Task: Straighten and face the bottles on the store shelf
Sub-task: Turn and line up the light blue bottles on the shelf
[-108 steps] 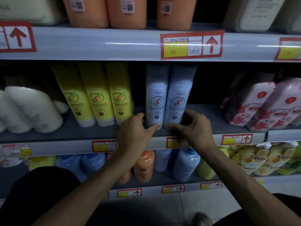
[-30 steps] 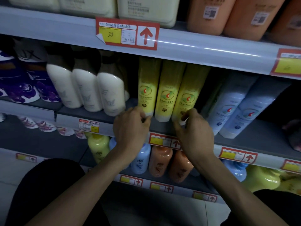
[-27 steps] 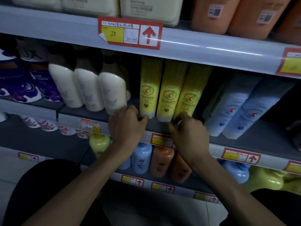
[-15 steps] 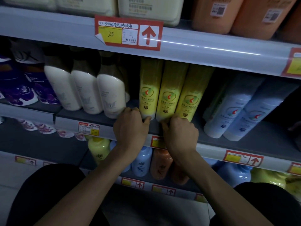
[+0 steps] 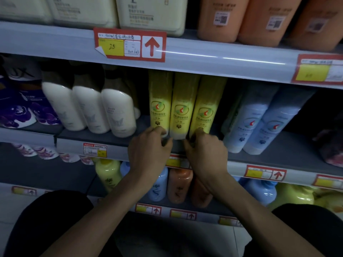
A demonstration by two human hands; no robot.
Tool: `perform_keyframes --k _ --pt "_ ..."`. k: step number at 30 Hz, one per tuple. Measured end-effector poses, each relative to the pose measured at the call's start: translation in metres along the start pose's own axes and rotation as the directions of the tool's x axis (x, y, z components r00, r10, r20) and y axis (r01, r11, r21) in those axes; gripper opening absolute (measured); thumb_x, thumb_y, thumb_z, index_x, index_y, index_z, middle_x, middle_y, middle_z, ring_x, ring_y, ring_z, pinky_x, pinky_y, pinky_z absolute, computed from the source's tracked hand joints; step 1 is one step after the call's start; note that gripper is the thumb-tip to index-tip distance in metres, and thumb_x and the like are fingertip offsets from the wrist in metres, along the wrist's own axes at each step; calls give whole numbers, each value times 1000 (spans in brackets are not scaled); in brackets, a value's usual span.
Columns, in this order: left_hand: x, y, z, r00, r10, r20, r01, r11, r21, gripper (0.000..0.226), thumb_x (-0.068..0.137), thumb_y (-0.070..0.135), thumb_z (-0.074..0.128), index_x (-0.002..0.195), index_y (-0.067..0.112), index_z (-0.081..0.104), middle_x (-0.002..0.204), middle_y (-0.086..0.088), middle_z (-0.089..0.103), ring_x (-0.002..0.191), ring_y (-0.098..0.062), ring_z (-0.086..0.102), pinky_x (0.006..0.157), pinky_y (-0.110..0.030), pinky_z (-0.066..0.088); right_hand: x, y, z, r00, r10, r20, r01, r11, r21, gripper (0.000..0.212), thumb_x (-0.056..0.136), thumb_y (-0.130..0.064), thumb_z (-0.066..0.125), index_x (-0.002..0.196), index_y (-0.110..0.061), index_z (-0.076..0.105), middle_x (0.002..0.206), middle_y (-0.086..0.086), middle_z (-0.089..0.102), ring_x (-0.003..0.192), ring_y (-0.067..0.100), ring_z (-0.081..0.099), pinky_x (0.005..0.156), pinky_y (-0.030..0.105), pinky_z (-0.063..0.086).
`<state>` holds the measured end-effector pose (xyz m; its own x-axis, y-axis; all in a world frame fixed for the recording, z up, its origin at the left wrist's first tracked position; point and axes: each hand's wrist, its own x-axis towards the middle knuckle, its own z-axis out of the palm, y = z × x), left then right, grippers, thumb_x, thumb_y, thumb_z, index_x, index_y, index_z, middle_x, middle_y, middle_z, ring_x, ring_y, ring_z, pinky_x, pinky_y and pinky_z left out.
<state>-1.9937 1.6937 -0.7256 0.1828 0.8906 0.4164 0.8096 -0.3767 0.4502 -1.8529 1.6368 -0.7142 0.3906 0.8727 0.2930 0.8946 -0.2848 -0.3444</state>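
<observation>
A dim store shelf [image 5: 100, 139] carries three yellow bottles [image 5: 181, 112] side by side, labels facing out, between white bottles [image 5: 89, 108] and pale blue bottles [image 5: 248, 123]. The left hand [image 5: 148, 153] pinches the base of the left yellow bottle [image 5: 160, 108]. The right hand [image 5: 207, 154] curls round the base of the right yellow bottle [image 5: 206, 112].

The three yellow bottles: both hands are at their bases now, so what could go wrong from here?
1. The left hand grips the left yellow bottle and the right hand the right yellow bottle, both only at the base. These bottles are tall and narrow, so a hard pull low down might tip them forward off the shelf.
2. The nearest white bottle stands close on the left; a sideways shift might knock it.
</observation>
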Motion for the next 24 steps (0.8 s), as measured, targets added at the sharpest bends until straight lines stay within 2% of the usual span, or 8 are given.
perform_keyframes --k 3,7,10,13,19,24 --pt "-3 9 6 1000 -10 22 12 998 -64 33 93 49 67 116 26 72 100 6 74 92 -23 70 75 -41 56 1 17 -6 999 43 -32 -45 996 -78 38 99 -52 57 100 -15 54 99 11 71 91 39 68 62 36 38" --pt "0 21 14 1000 -17 16 16 998 67 38 92 57 64 109 24 72 99 2 75 90 -27 71 66 -34 46 8 31 -7 992 124 4 -123 988 -98 46 97 -58 59 95 -16 40 103 12 71 95 37 69 63 35 36" --pt "3 31 15 999 -38 20 34 986 165 42 94 61 61 97 20 71 96 -3 75 87 -30 71 64 -33 35 13 31 -2 991 132 34 -130 990 -54 43 97 -56 61 99 -14 51 103 12 71 94 36 69 64 34 38" --pt "6 36 15 998 -59 23 54 982 182 42 95 60 62 88 18 68 92 -5 75 85 -31 71 63 -32 33 15 29 2 990 139 40 -138 990 -30 42 98 -52 61 107 -12 55 107 12 71 97 37 68 66 35 40" --pt "12 42 14 997 -74 30 67 981 181 42 93 58 66 92 16 70 96 -8 76 91 -33 72 67 -33 35 17 28 4 988 146 44 -144 989 -44 40 100 -48 59 112 -10 55 111 13 69 100 38 67 68 36 39" --pt "13 42 17 997 -71 25 65 983 173 45 92 61 66 88 17 69 91 -7 75 88 -33 72 66 -34 36 16 29 5 988 147 49 -145 989 -35 39 101 -48 58 112 -11 55 112 12 69 101 36 68 69 37 40"
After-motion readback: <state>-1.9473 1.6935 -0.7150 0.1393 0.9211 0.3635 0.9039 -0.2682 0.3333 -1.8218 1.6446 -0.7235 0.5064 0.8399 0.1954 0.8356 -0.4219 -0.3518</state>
